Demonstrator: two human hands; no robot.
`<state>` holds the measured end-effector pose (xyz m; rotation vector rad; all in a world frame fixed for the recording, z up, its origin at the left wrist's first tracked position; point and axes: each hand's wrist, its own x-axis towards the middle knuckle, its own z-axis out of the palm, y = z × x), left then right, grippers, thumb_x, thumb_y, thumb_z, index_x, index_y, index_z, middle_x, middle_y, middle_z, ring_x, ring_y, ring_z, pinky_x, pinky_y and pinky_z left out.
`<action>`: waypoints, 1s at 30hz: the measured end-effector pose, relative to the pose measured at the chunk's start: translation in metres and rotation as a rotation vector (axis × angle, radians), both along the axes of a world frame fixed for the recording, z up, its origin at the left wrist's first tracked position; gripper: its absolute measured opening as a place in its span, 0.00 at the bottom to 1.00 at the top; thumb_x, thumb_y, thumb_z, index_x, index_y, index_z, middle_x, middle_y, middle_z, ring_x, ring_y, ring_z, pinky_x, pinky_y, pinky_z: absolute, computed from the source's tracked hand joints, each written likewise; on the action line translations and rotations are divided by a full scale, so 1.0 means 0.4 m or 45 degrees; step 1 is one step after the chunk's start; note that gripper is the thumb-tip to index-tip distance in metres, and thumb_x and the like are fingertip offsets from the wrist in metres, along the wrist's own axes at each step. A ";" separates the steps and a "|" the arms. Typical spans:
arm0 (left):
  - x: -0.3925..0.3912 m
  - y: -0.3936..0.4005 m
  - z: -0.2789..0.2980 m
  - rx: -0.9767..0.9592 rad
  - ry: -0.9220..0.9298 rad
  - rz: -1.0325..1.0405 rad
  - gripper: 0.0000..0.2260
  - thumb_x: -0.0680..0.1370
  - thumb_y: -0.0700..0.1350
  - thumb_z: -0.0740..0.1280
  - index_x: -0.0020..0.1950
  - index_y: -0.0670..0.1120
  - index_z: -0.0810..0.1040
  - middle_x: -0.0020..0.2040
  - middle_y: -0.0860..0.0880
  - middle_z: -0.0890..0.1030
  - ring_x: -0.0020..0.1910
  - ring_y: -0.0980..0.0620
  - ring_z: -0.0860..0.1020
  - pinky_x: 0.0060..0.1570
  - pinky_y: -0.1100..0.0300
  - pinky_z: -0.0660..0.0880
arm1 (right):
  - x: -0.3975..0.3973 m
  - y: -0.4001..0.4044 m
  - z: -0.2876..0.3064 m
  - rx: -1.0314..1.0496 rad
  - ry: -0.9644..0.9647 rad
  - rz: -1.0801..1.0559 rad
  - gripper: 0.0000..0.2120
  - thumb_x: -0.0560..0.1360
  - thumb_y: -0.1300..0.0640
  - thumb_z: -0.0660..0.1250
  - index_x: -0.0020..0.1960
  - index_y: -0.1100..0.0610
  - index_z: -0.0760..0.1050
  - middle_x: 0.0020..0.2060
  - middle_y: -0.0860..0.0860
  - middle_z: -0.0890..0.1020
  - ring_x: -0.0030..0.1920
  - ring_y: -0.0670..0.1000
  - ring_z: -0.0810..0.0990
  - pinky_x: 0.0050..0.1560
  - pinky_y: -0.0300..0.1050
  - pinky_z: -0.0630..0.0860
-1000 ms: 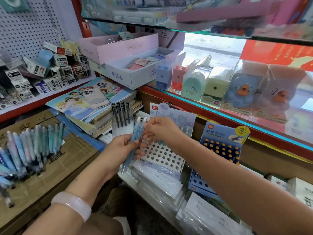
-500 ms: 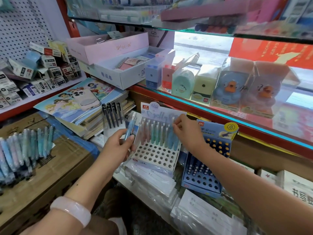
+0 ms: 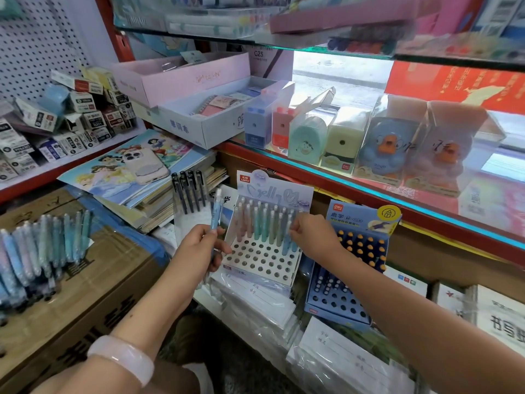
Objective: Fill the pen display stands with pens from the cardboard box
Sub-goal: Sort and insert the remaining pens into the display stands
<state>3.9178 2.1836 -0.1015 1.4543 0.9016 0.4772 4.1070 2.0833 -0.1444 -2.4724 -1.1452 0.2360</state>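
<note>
Pens (image 3: 216, 212) in left hand (image 3: 200, 245), right hand (image 3: 314, 237) at stand (image 3: 262, 261).

the left hand (image 3: 199, 245) gripped a light blue pen (image 3: 216, 211) upright beside the white display stand (image 3: 264, 260), while the right hand (image 3: 312, 237) pinched a pen in its rear rows; more pens (image 3: 42, 245) lay on the cardboard box (image 3: 85, 294).

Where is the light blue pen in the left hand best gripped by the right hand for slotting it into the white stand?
The light blue pen stands nearly upright, its lower barrel wrapped by the left hand. The free upper barrel, below the cap end, looks best to pinch, coming from the right, where the right hand works at the white stand. Then the tip can probably drop straight into a hole.
</note>
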 end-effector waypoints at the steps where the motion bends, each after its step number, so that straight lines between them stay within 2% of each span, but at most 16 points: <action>1: 0.000 -0.001 0.000 -0.003 0.000 -0.004 0.08 0.82 0.40 0.54 0.48 0.45 0.72 0.34 0.46 0.78 0.28 0.52 0.68 0.30 0.60 0.64 | 0.001 0.003 0.001 -0.034 -0.017 0.001 0.18 0.76 0.63 0.60 0.28 0.57 0.62 0.23 0.53 0.68 0.28 0.54 0.70 0.27 0.42 0.65; 4: -0.004 -0.004 0.002 0.010 0.003 -0.025 0.08 0.82 0.40 0.54 0.49 0.44 0.72 0.35 0.47 0.78 0.28 0.53 0.68 0.31 0.60 0.65 | 0.003 0.010 0.005 -0.100 -0.029 0.008 0.21 0.76 0.63 0.60 0.26 0.56 0.59 0.22 0.52 0.64 0.25 0.51 0.64 0.25 0.41 0.61; 7: -0.011 -0.008 0.005 0.035 -0.003 -0.063 0.08 0.82 0.41 0.54 0.50 0.44 0.72 0.35 0.48 0.78 0.29 0.53 0.69 0.32 0.60 0.66 | 0.001 0.005 0.020 -0.153 -0.023 -0.015 0.18 0.77 0.60 0.61 0.29 0.58 0.64 0.26 0.52 0.68 0.31 0.54 0.71 0.27 0.42 0.64; 9: -0.014 -0.009 0.006 0.042 -0.013 -0.096 0.09 0.82 0.41 0.54 0.51 0.44 0.73 0.36 0.48 0.79 0.29 0.54 0.70 0.33 0.60 0.68 | -0.010 0.001 0.047 -0.091 -0.079 -0.055 0.10 0.78 0.56 0.61 0.40 0.60 0.72 0.34 0.54 0.76 0.39 0.56 0.77 0.33 0.44 0.71; 11: -0.014 -0.011 0.006 0.009 -0.048 -0.132 0.10 0.82 0.40 0.54 0.51 0.43 0.75 0.36 0.48 0.79 0.30 0.54 0.71 0.33 0.61 0.69 | -0.033 0.006 0.081 0.100 -0.081 -0.091 0.10 0.79 0.54 0.60 0.50 0.60 0.74 0.42 0.55 0.80 0.44 0.55 0.79 0.43 0.48 0.77; 13: -0.012 -0.015 0.008 -0.029 -0.079 -0.168 0.11 0.82 0.40 0.54 0.52 0.43 0.76 0.36 0.48 0.78 0.29 0.54 0.71 0.32 0.63 0.70 | -0.068 0.021 0.117 0.332 0.209 -0.061 0.09 0.79 0.53 0.61 0.48 0.57 0.76 0.43 0.53 0.82 0.44 0.53 0.80 0.48 0.49 0.79; 16: -0.008 -0.024 0.010 -0.052 -0.097 -0.206 0.12 0.82 0.40 0.53 0.51 0.42 0.77 0.36 0.47 0.78 0.29 0.54 0.71 0.30 0.65 0.69 | -0.122 0.045 0.157 0.571 0.807 0.086 0.10 0.78 0.53 0.62 0.46 0.57 0.79 0.40 0.54 0.82 0.40 0.50 0.80 0.48 0.44 0.79; 18: -0.009 -0.027 0.010 -0.047 -0.104 -0.218 0.12 0.82 0.40 0.53 0.51 0.42 0.76 0.35 0.48 0.78 0.28 0.55 0.71 0.29 0.65 0.69 | -0.143 0.055 0.170 0.619 0.953 0.126 0.11 0.78 0.52 0.63 0.46 0.58 0.80 0.38 0.54 0.82 0.39 0.49 0.79 0.45 0.42 0.79; 22: -0.010 -0.025 0.006 0.036 -0.075 -0.246 0.10 0.81 0.40 0.55 0.51 0.43 0.76 0.37 0.48 0.78 0.27 0.58 0.73 0.29 0.67 0.71 | -0.155 0.067 0.171 0.579 0.927 0.097 0.09 0.76 0.54 0.67 0.45 0.61 0.80 0.39 0.59 0.83 0.39 0.53 0.82 0.45 0.46 0.82; 24: -0.006 -0.028 0.004 0.075 -0.050 -0.267 0.09 0.81 0.40 0.56 0.52 0.43 0.76 0.38 0.48 0.79 0.29 0.59 0.75 0.30 0.67 0.72 | -0.152 0.062 0.173 0.576 0.959 0.082 0.09 0.76 0.57 0.66 0.46 0.63 0.79 0.40 0.60 0.83 0.39 0.54 0.82 0.44 0.44 0.82; 27: 0.000 -0.025 -0.006 0.213 0.062 -0.320 0.08 0.80 0.43 0.58 0.56 0.47 0.74 0.45 0.52 0.79 0.39 0.60 0.78 0.38 0.68 0.75 | -0.127 0.037 0.181 0.601 0.986 0.055 0.06 0.77 0.60 0.65 0.45 0.61 0.78 0.36 0.57 0.82 0.35 0.49 0.82 0.39 0.38 0.81; 30: -0.004 -0.003 -0.023 0.564 0.303 -0.397 0.15 0.79 0.48 0.60 0.65 0.51 0.69 0.55 0.56 0.76 0.53 0.61 0.75 0.47 0.68 0.70 | -0.068 0.004 0.171 0.579 0.808 -0.079 0.03 0.77 0.62 0.64 0.46 0.59 0.76 0.38 0.55 0.82 0.39 0.50 0.82 0.45 0.41 0.81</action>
